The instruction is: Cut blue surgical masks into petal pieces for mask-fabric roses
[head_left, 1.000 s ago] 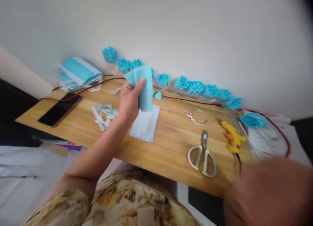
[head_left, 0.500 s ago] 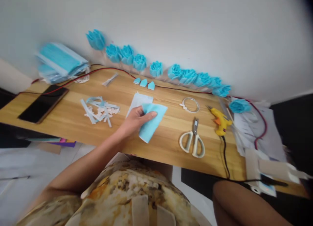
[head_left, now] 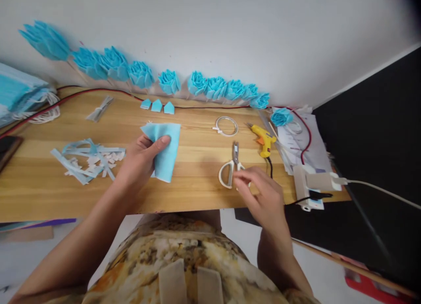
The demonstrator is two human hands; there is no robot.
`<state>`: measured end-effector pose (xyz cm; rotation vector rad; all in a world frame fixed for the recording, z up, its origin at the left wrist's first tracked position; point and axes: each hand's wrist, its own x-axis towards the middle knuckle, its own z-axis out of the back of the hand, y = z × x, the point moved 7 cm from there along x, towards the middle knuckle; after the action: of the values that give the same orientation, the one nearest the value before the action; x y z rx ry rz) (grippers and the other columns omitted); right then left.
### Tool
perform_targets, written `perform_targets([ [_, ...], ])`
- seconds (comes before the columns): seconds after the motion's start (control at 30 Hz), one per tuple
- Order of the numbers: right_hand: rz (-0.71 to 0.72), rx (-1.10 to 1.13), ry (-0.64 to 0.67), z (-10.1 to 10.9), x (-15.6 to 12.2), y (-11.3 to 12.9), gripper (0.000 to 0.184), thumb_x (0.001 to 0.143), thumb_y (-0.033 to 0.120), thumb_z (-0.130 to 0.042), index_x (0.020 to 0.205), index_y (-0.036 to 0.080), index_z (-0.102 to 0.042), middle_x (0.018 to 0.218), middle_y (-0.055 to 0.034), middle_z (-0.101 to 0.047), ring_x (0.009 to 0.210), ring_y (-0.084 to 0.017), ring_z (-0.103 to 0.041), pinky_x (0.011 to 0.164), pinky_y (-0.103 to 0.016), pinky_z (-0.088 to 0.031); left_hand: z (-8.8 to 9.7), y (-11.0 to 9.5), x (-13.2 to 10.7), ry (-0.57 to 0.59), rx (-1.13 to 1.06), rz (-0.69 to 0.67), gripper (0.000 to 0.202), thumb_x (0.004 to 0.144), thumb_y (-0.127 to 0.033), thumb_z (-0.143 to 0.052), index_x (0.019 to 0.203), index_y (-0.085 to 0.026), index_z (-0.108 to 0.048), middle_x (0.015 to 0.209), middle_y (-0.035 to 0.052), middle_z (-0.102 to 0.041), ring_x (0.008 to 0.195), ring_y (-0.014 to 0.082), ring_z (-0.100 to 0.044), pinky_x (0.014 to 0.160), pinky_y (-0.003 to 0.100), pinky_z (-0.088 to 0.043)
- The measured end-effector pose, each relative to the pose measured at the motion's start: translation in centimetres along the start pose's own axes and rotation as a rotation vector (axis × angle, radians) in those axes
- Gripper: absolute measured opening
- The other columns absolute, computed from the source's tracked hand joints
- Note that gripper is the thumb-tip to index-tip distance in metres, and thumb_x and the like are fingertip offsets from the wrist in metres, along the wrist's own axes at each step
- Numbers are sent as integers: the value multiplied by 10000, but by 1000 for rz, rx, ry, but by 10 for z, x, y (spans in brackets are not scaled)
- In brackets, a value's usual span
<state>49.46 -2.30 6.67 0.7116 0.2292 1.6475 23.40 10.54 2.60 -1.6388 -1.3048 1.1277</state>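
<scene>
My left hand [head_left: 141, 157] is closed on a folded piece of light blue cloth [head_left: 167, 157], thumb pressed flat on top, held just above the wooden table. My right hand [head_left: 259, 192] hangs over the handles of the white-handled scissors [head_left: 226, 174], its fingers bent and thumb apart, covering part of one loop. No grip on the scissors shows. The scissors lie with blades pointing away. Beyond the cloth, several small folded blue pieces [head_left: 156, 105] stand in a row. Cut blue and white strips [head_left: 88, 157] lie in a heap to the left.
Blue fabric flowers [head_left: 169, 81] lean along the wall. A yellow glue gun [head_left: 264, 139] and a coil of wire [head_left: 226, 125] lie beyond the scissors. At the right are a power strip [head_left: 304, 188] and papers [head_left: 312, 137]. Face masks [head_left: 16, 91] pile at left; a red-black cable [head_left: 125, 92] crosses the back.
My right hand has come into view and over the scissors. The view has swung to the right, so the table's items sit further left. My left hand still holds the blue cloth.
</scene>
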Motion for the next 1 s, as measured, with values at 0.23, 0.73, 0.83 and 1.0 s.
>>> perform_targets([
  [0.23, -276, -422, 106, -28, -1, -60, 453, 963, 423, -701, 1322, 148, -670, 1026, -127, -776, 922, -302, -737, 779, -390, -545, -11, -15, 10, 29, -13, -62, 384, 607, -464, -975, 843, -236, -777, 815, 32, -776, 723, 205, -706, 667, 314, -592],
  [0.73, -153, -358, 205, -29, 46, -39, 257, 1035, 331, -620, 1233, 193, -710, 1089, -92, -774, 977, -264, -741, 787, -341, -504, -22, -10, 29, 38, -21, -64, 380, 570, -466, -993, 759, -245, -748, 772, -3, -739, 678, 170, -656, 602, 269, -536],
  [0.83, -150, -406, 290, -45, 69, -37, 194, 1036, 324, -622, 1115, 187, -733, 1081, -92, -768, 983, -262, -732, 744, -320, -464, -16, 1, 29, 31, -30, -21, 390, 571, -449, -995, 789, -237, -751, 758, -8, -731, 644, 152, -641, 571, 250, -517],
  [1.0, -161, -431, 352, -63, 83, -42, 147, 1034, 263, -602, 1030, 188, -728, 1054, -80, -773, 969, -239, -724, 731, -306, -424, -14, 5, 26, 52, -25, 50, 458, 533, -456, -1014, 778, -193, -730, 702, -19, -708, 559, 100, -587, 505, 198, -473],
])
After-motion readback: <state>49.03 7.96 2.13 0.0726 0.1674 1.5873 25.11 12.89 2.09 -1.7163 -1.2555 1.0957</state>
